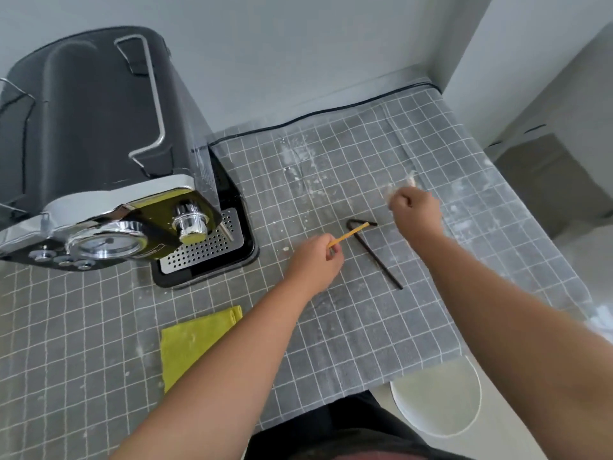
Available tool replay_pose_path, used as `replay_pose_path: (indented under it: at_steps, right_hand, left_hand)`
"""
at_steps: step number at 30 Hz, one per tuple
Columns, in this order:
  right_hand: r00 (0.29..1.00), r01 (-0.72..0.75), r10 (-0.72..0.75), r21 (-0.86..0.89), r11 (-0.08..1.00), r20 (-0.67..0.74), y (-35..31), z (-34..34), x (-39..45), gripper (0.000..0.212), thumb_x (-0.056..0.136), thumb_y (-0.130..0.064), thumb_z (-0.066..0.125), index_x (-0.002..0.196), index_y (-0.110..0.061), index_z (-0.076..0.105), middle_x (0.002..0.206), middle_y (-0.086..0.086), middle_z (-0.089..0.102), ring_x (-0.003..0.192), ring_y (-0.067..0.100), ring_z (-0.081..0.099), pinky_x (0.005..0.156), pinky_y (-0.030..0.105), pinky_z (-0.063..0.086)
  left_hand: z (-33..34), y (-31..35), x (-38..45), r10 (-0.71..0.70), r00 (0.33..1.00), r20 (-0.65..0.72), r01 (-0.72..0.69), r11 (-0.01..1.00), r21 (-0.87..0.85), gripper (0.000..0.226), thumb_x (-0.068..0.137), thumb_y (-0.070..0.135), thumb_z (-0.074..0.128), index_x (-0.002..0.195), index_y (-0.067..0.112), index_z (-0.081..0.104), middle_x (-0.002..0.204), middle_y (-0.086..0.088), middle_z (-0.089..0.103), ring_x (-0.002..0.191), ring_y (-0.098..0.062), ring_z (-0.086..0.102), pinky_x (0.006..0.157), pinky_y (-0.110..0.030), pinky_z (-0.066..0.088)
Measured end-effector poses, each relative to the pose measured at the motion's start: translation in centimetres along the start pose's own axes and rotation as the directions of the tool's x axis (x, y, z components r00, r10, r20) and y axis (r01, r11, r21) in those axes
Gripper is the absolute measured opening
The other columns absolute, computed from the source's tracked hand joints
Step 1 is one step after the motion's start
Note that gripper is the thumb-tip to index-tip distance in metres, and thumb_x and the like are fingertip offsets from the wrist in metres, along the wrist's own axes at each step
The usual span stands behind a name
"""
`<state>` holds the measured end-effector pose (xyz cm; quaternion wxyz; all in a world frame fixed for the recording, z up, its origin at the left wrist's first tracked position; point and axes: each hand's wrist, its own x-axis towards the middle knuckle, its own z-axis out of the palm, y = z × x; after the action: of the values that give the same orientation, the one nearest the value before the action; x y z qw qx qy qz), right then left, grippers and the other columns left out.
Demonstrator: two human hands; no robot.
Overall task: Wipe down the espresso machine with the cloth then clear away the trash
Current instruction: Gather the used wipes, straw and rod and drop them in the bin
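Note:
A black and chrome espresso machine [99, 154] stands at the left on a grey checked tablecloth [331, 180]. A folded yellow-green cloth [192, 340] lies flat in front of it, under my left forearm. My left hand [315, 263] pinches a thin yellow stick [350, 234] that points up and right. Just beyond lies a bent black straw [374, 254] on the tablecloth. Farther right, my right hand [416, 210] is closed around a pale crumpled scrap [399, 187], blurred and mostly hidden by the fingers.
A white round bin [438, 398] stands below the table's front edge at the lower right. White powdery smears and crumbs [298, 161] dot the tablecloth behind the straw. A wall runs along the back, and a white corner [497, 78] rises at the right.

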<state>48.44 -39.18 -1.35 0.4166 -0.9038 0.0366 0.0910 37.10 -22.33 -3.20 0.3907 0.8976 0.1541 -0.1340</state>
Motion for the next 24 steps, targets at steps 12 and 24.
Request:
replay_pose_path:
  at_steps: [12, 24]
  right_hand:
    - [0.855, -0.404, 0.512, 0.509, 0.760, -0.087, 8.1, -3.1, -13.1, 0.026, 0.078, 0.004, 0.047, 0.059, -0.003, 0.063, 0.052, 0.010, 0.053, 0.052, 0.023, 0.047, 0.053, 0.026, 0.040]
    - [0.796, -0.495, 0.605, 0.597, 0.632, 0.021, 8.7, -2.4, -22.7, 0.031, 0.086, 0.004, 0.040, 0.062, -0.008, 0.055, 0.041, 0.002, 0.049, 0.027, 0.008, 0.039, 0.030, 0.014, 0.024]
  left_hand:
    - [1.8, 3.7, 4.0, -0.037, 0.999, -0.007, 0.037, 0.933, 0.359, 0.044, 0.094, 0.038, 0.055, 0.125, 0.012, 0.039, 0.118, -0.014, 0.057, 0.095, -0.031, 0.061, 0.076, -0.044, 0.056]
    - [5.9, 7.2, -0.9, 0.212, 0.941, 0.266, -0.313, 0.845, 0.434, 0.031, 0.094, 0.023, 0.049, 0.113, 0.000, 0.058, 0.117, -0.021, 0.059, 0.109, -0.037, 0.057, 0.089, -0.041, 0.045]
